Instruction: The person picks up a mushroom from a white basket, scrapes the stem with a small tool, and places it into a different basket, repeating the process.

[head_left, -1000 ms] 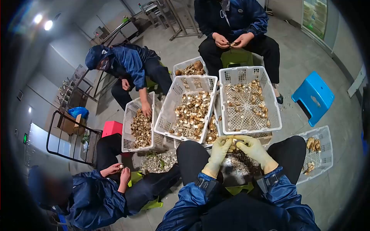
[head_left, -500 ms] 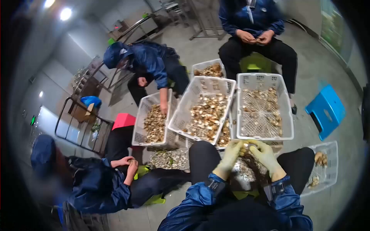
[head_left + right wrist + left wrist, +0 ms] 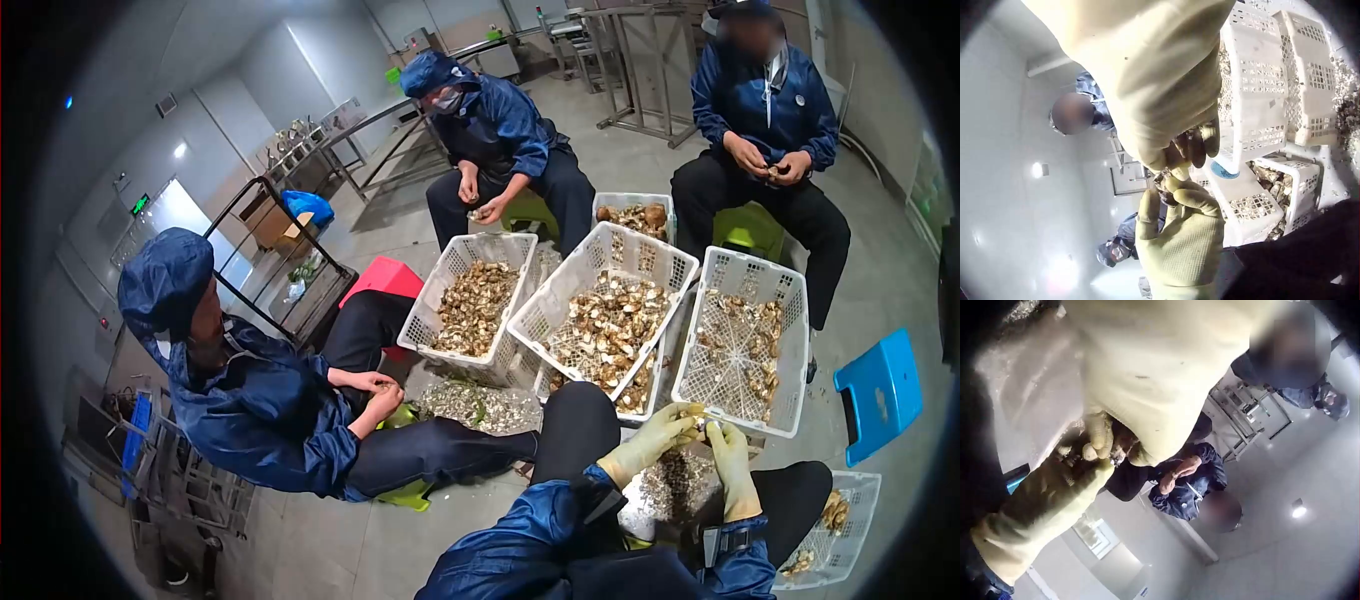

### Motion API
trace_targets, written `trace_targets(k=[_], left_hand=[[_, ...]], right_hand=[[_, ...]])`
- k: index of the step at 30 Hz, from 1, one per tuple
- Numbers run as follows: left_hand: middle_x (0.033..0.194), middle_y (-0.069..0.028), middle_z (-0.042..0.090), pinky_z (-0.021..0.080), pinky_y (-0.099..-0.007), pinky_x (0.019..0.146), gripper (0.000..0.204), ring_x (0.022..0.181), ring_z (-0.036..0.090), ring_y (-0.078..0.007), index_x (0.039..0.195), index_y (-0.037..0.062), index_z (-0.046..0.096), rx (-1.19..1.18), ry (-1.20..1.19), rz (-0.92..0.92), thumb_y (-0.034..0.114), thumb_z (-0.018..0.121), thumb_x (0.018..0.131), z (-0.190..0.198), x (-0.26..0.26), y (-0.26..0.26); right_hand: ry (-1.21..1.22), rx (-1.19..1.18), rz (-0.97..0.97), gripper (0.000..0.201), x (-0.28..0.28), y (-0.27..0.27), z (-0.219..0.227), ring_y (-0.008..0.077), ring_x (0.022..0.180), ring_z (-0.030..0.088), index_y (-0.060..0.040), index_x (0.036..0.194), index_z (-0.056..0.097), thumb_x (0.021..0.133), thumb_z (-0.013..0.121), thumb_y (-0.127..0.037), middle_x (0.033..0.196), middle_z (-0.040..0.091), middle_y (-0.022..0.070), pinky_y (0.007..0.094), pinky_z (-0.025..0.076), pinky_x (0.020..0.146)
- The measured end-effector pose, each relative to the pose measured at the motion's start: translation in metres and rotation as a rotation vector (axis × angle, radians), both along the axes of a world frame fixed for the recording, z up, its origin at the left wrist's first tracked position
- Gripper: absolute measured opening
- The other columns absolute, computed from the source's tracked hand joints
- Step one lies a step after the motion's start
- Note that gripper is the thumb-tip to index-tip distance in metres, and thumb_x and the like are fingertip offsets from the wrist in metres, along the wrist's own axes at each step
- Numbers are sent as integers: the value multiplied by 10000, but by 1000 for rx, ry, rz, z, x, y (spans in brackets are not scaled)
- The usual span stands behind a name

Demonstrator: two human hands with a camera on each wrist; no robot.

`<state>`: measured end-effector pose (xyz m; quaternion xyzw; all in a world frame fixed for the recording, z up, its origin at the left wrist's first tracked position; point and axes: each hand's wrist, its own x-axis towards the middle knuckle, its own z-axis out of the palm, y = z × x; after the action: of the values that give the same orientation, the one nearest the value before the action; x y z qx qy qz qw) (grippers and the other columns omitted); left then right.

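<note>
Both hands wear pale yellow gloves and meet over the lap, close to the near edge of the right-hand crate. My left hand [image 3: 645, 447] pinches a small brown-and-white mushroom [image 3: 1164, 185] between thumb and fingers, seen in the right wrist view. My right hand [image 3: 735, 468] has its curled fingers and thumb at the same mushroom, with dirt-darkened fingers [image 3: 1196, 147]. Its palm is hidden, and I cannot tell whether it also holds a tool. In the left wrist view the gloves cover most of the mushroom. Below the hands lies a heap of dark and pale trimmings [image 3: 675, 490].
White crates of mushrooms stand ahead: a left crate [image 3: 480, 240], a tilted middle crate [image 3: 530, 325] and a right crate [image 3: 795, 340]. Another crate [image 3: 865, 520] sits by my right knee. A blue stool [image 3: 880, 395] stands at right. Three seated people surround the crates.
The head view has swung left and up, so the crates appear farther right. The person behind the left crate has drawn a hand out of it. My hands stay together at the mushroom.
</note>
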<state>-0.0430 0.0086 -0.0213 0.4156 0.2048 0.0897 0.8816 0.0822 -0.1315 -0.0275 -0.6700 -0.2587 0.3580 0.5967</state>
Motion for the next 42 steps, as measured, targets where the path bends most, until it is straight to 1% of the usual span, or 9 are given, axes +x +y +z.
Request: trace_targets(k=[12,18,22,24,26,28,30,32,42], left_hand=[[1168,-71,622,549,-281,838,303,964,657,-148,1290,57,525,76,22,-41,182,548,1015,-2,-3,0],[1236,-72,593,536,-283,857,397,973,634,-134,1386,62,479,106,17,-37,191,547,1016,5,-3,-3],[1257,-48,591,525,-285,891,444,991,635,-127,1425,78,456,106,3,-49,214,555,1015,6,-4,-2],[1279,-122,579,528,-315,927,468,1046,642,-195,1429,37,419,123,-2,-39,208,552,1014,17,-7,-2],[1278,-154,581,530,-333,934,452,1073,650,-223,1425,28,415,135,-58,-35,185,539,1020,-12,-3,1],[1258,-173,594,533,-341,937,414,1075,660,-243,1409,18,421,128,1,-23,148,515,1027,18,-4,-2],[1215,-175,617,539,-326,934,355,1071,665,-243,1357,-3,464,99,-34,19,84,516,1017,6,-1,-2],[1206,-171,622,542,-334,936,347,1061,668,-245,1348,-5,479,34,-91,21,61,522,1010,4,-1,-2],[1160,-141,649,577,-343,884,326,979,685,-197,1323,-31,510,201,-70,67,42,526,1006,-6,7,-3]], right_hand=[[-11,56,0,234,-2,-3,-3,85,811,606,13,1068,686,997,606,-195,932,690,18,246,490,727],[55,51,-30,245,1,-3,-12,75,826,613,5,1099,677,985,631,-207,967,691,12,234,501,727],[64,0,-2,268,-7,0,23,65,815,599,22,1110,699,977,620,-196,955,705,16,232,480,717],[-33,-24,-5,277,-1,-1,4,81,823,609,44,1089,700,968,618,-192,945,716,31,243,483,728],[-61,-48,4,292,-3,-2,27,95,830,615,59,1055,703,961,622,-205,934,720,44,254,489,737],[-91,-93,8,313,5,-6,20,90,812,602,56,1030,710,962,629,-238,916,712,39,255,483,724],[-33,-72,-42,326,4,-4,20,76,803,591,51,1022,710,962,636,-261,916,706,27,247,476,716],[117,-18,-67,294,0,-3,23,67,808,591,35,1076,709,965,638,-228,924,706,10,232,474,722],[24,-1,-33,324,-8,-1,34,49,842,617,15,1218,668,947,643,-160,983,715,16,208,503,762]])
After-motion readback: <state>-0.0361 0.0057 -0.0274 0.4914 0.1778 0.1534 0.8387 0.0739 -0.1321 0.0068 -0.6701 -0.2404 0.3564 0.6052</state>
